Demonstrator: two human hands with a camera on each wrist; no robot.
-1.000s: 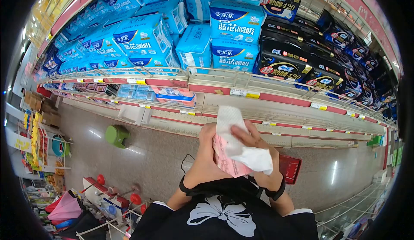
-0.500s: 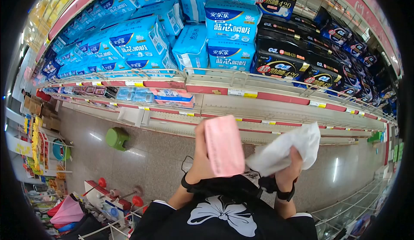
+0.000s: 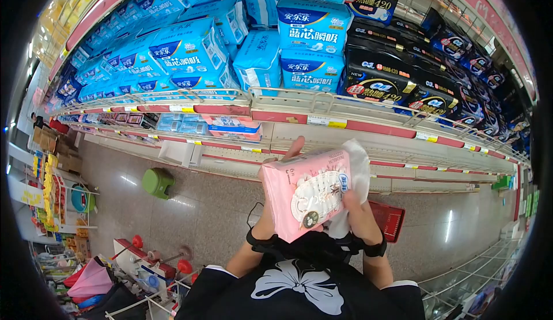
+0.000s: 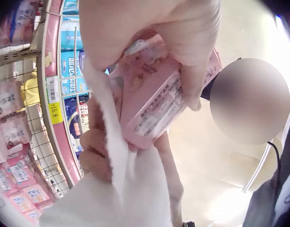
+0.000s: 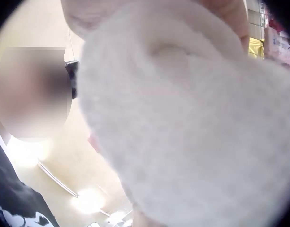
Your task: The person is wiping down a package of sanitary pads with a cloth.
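Pink pack (image 3: 308, 193), mid-frame, now shows its printed front; left hand (image 4: 182, 28) grips it, right hand (image 3: 363, 221) holds white cloth (image 3: 360, 167) against it, apparently wiping again.

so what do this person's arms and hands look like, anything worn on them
The left grip and right grip show no gloves. A black band circles the left wrist, and a similar black band circles the right. The forearms are bare up to black sleeves edged in white.
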